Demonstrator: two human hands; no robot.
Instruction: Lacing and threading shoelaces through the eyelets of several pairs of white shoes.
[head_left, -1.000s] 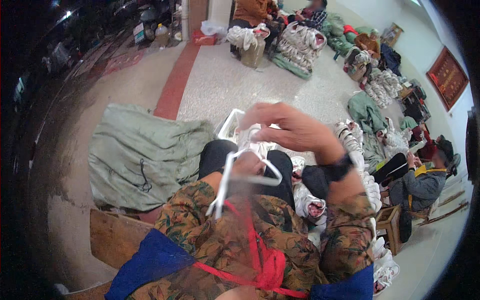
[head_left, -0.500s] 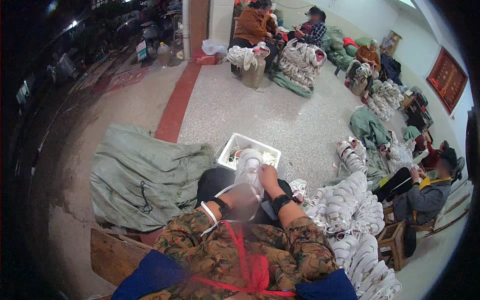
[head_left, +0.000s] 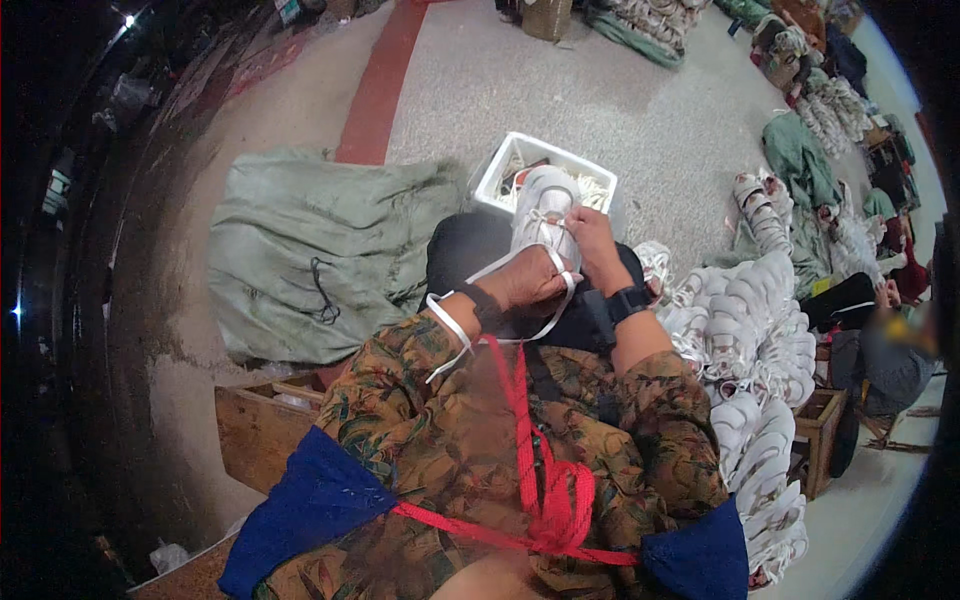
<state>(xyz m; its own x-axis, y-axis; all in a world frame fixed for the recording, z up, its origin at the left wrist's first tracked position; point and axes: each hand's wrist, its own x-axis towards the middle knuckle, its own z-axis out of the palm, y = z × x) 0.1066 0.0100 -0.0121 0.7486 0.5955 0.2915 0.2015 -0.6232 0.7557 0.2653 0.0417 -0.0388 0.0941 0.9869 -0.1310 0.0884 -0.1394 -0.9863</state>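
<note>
A white sneaker (head_left: pixel 550 200) rests on my lap, toe pointing away from me, with lace crossed over its front. My left hand (head_left: pixel 530 278) is closed at the shoe's near end, a white shoelace (head_left: pixel 556 322) pinched in its fingers. One stretch of the lace loops below that hand, and white lace also hangs around my left wrist. Against the shoe's right side, my right hand (head_left: pixel 596 245) has its fingers bent and pressed to the eyelet edge. Its fingertips are partly hidden, so whether they also hold lace is unclear.
Just beyond the shoe stands a white box (head_left: pixel 490 185) of laces. A grey-green sack (head_left: pixel 320 260) lies left, above a wooden box (head_left: pixel 260 425). Many white sneakers (head_left: pixel 740 320) are piled at my right, near a seated person (head_left: pixel 895 365) and a wooden stool (head_left: pixel 822 430).
The view has tilted downward, so the people at the back are mostly out of frame. My left hand, blurred before, now grips the lace beside the shoe. My right hand remains at the shoe's right side.
</note>
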